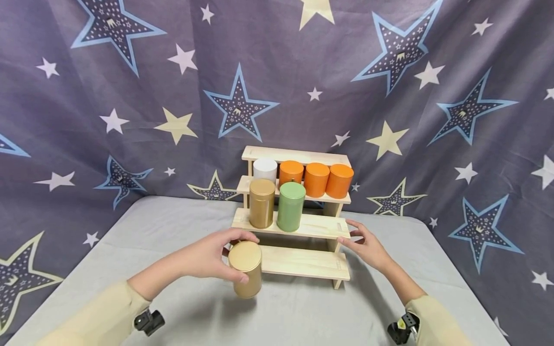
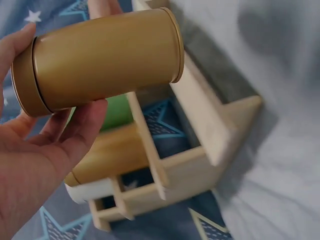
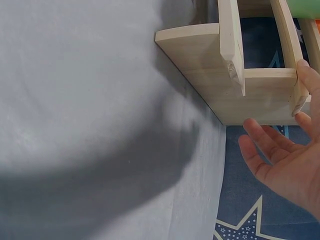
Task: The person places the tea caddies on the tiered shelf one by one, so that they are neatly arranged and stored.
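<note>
My left hand [image 1: 205, 254] grips a gold cylindrical tin [image 2: 107, 57], thumb on the near side and fingers round the far side. The tin hangs upright in front of the left end of the lowest board of a wooden stepped rack [image 1: 303, 263]. With thumb and forefinger, my right hand [image 1: 368, 246] pinches the right end of the rack's second board; its other fingers spread loosely beside it. A second gold tin [image 1: 261, 204] and a green tin [image 1: 291, 207] stand on that second board.
One board higher stand a white tin [image 1: 265, 169] and three orange tins, the rightmost orange tin [image 1: 340, 181] near the board's end. The rack stands on a grey cloth-covered surface [image 1: 173, 312]. Behind hangs a star-patterned curtain [image 1: 277, 57].
</note>
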Demonstrator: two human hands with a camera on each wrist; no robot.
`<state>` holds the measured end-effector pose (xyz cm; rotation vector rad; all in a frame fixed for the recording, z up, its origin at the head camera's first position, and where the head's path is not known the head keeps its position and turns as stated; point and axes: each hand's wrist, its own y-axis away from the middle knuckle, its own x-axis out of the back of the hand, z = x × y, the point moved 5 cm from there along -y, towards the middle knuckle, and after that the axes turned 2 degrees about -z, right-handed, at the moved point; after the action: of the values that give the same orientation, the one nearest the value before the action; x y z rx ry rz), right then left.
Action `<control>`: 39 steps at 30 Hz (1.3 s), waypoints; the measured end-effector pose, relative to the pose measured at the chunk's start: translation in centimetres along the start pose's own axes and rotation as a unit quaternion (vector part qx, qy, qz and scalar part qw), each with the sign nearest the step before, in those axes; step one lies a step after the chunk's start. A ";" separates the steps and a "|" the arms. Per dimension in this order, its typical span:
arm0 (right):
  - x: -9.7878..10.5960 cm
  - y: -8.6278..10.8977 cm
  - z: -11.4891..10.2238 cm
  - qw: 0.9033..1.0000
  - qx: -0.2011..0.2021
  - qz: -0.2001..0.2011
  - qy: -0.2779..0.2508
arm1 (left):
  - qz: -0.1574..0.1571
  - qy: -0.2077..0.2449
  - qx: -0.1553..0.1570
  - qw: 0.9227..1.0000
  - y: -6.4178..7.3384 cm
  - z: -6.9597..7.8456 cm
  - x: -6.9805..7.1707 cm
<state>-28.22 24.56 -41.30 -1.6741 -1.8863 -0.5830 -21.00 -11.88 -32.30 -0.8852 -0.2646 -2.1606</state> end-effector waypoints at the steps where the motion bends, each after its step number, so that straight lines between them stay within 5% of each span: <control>1: 0.0 0.0 0.0 1.000 0.000 0.000 0.001 | 0.001 0.003 -0.003 1.000 -0.3 0.4 0.1; 20: -0.1 0.0 0.1 1.000 -0.002 0.001 -0.016 | -0.013 0.031 -0.034 0.999 -5.2 4.6 -0.5; 31: -0.3 0.0 0.3 1.000 -0.003 0.002 -0.021 | 0.008 -0.004 -0.019 1.000 -7.6 6.4 -0.3; 39: -0.3 0.0 0.4 1.000 -0.008 0.004 -0.026 | 0.015 -0.054 -0.045 0.997 -10.0 7.6 -0.4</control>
<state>-28.23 24.59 -41.75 -1.7212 -1.9153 -0.5592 -24.17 -1.45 -26.06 -1.0520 -0.2080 -2.1133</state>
